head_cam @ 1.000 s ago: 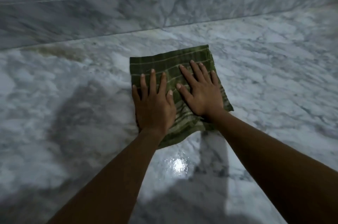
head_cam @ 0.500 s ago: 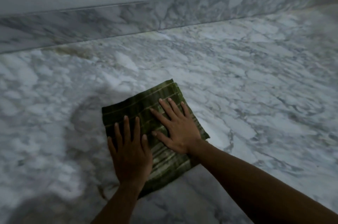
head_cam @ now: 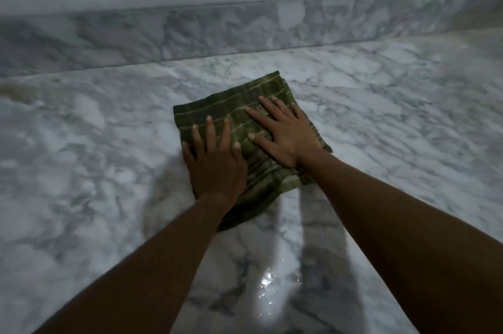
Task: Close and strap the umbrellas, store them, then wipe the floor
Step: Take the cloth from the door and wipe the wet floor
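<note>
Left hand (head_cam: pixel 215 164) and right hand (head_cam: pixel 285 134) press flat, fingers straight, on the green cloth (head_cam: pixel 239 113); wet floor (head_cam: pixel 266 287) lies nearer

The folded green cloth with pale stripes (head_cam: pixel 245 107) is partly covered. The left hand (head_cam: pixel 215 167) and the right hand (head_cam: pixel 285 134) lie flat on it, hiding its middle, and the left wrist covers its near left edge. The left forearm (head_cam: pixel 152 265) runs off the bottom edge, the right forearm (head_cam: pixel 408 238) off the bottom and right edges. The grey-veined white marble floor (head_cam: pixel 408 115) blurs toward both sides. A brownish patch (head_cam: pixel 19 91), cut by the left edge, is too blurred to identify. The marble skirting strip (head_cam: pixel 245 31) dissolves into blur at the top right corner.
</note>
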A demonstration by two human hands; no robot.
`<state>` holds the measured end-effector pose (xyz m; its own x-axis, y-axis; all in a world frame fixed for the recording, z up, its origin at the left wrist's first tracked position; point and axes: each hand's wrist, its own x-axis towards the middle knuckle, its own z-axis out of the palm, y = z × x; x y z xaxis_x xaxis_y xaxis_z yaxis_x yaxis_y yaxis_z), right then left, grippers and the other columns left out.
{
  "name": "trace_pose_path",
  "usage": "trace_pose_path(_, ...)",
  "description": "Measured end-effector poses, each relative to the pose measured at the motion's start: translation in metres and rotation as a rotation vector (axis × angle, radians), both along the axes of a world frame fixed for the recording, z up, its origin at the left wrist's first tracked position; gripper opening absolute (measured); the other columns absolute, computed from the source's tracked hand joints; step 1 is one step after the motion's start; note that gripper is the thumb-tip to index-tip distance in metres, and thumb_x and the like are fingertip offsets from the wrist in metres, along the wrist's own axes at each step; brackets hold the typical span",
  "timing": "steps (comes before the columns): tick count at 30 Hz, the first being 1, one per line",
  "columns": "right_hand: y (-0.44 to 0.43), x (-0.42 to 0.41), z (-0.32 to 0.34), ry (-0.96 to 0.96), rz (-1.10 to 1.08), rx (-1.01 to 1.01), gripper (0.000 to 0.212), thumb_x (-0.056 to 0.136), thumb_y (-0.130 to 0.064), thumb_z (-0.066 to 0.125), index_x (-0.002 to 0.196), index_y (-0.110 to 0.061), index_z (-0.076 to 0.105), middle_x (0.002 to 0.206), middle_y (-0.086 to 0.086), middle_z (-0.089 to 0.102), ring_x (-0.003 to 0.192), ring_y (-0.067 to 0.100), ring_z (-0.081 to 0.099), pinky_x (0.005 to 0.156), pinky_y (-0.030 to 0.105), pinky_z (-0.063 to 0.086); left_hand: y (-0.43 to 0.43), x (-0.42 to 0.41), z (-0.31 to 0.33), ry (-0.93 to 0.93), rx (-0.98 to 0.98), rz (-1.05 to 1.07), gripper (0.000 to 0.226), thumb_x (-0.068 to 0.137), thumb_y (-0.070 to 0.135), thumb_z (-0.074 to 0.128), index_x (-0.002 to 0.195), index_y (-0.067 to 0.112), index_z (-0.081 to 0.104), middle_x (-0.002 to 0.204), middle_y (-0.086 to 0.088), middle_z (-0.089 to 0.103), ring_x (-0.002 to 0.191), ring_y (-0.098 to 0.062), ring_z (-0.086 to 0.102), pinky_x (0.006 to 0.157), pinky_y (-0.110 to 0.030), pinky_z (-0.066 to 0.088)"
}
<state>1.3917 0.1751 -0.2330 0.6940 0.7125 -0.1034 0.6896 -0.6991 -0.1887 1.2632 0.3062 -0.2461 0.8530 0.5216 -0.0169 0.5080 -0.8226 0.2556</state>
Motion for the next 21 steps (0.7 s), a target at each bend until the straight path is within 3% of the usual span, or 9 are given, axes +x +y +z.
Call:
trace_pose_path(13, -0.23, 0.16, -0.001, -0.048, -0.358, 0.012, 0.067, 0.092, -0.076, 0.024, 0.154, -0.052, 0.017, 0.169, -0.008, 0.011, 0.156, 0.016, 0.007, 0.125, 0.046, 0.009, -0.21, 0.195, -0.016, -0.224, 0.048, -0.283, 0.055, 0.096, 0.039, 0.034, 0.148, 0.025, 0.047, 0.159, -0.009, 0.037, 0.147, -0.038, 0.029, 0.118, -0.058, 0.016)
trace_pose_path(21, -0.269, 0.181, -0.003, -0.073, -0.49, 0.072, 0.065, 0.093, -0.074, 0.027, 0.153, -0.051, 0.023, 0.168, -0.007, 0.015, 0.155, 0.016, 0.009, 0.125, 0.045, 0.008, -0.247, 0.235, -0.02, -0.228, 0.076, -0.33, 0.054, 0.097, 0.041, 0.031, 0.147, 0.028, 0.048, 0.159, -0.007, 0.037, 0.147, -0.035, 0.031, 0.118, -0.057, 0.018)
